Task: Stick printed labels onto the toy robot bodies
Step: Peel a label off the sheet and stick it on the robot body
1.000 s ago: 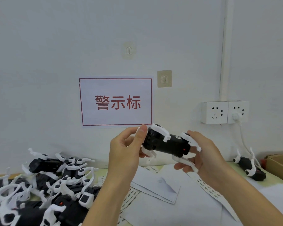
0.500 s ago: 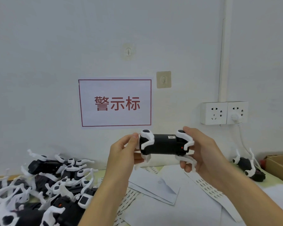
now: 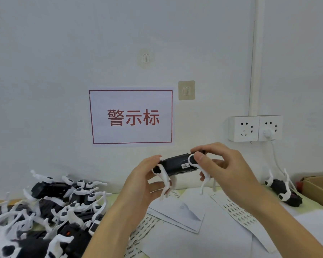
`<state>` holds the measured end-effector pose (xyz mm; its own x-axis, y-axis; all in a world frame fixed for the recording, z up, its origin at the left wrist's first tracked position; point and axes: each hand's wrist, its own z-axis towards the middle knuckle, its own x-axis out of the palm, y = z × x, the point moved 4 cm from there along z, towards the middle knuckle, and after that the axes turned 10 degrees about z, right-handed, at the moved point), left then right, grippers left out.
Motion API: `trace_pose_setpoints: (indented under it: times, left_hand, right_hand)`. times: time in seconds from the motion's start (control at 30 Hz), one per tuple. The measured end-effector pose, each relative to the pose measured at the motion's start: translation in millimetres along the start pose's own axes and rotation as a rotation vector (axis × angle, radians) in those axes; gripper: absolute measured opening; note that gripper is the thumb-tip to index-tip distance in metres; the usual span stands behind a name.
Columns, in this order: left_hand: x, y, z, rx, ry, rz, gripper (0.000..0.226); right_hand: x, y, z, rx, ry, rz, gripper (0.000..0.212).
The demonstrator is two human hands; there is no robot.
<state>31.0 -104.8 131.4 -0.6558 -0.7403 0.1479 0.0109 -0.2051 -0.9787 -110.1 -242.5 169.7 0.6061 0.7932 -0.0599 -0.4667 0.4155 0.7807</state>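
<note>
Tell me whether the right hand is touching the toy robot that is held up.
Touching. The head view shows the right hand gripping the toy robot at one end, thumb pressed on its white leg joint.

— What was fixed to the pale wall?
— A red-bordered white paper sign, two adhesive plastic hooks, and a white double wall socket; a brown cardboard box was seen at right.

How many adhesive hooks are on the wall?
2: a clear hook high above the sign, and a beige hook by the sign's upper right corner.
</note>
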Motion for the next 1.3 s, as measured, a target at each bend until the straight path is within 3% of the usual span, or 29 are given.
trace_pose_setpoints:
  times: [0.13,0.27,0.37,0.43,0.57,0.67,0.8,0.97,1.17,1.3]
  left_hand:
    - [1,2,-1,0.031,-0.043,-0.004,0.025]
    - [-2,1,-2,0.053,-0.058,0.008,0.025]
    - [1,-2,-3,0.094,-0.065,0.114,0.028]
    - [6,-5,-4,0.105,-0.071,0.193,0.043]
    - [19,-5,-8,0.098,-0.114,0.296,0.069]
    - [29,0,-8,0.08,-0.134,0.336,0.066]
    - [41,6,-8,0.036,-0.028,0.291,0.07]
    - [55,8,-8,0.016,0.116,0.266,0.05]
    - [68,43,-4,0.105,0.026,0.558,0.015]
    - [96,91,-14,0.027,0.042,0.443,0.018]
  right_hand:
    - [7,-3,0,-0.013,0.029,-0.122,0.032]
    - [5,-3,1,0.029,0.101,-0.146,0.044]
    - [0,-9,2,0.129,0.164,-0.082,0.028]
    - [-7,-16,3,0.228,0.215,-0.055,0.021]
    - [-18,-32,1,0.435,0.271,0.064,0.032]
    - [-28,-40,0,0.489,0.261,0.176,0.032]
    - [-44,-47,-2,0.604,0.278,0.25,0.057]
    - [-88,-52,1,0.613,0.087,0.244,0.048]
    - [-167,-68,-19,0.69,-0.185,0.26,0.043]
    - [-235,-81,-47,0.676,-0.538,0.384,0.029]
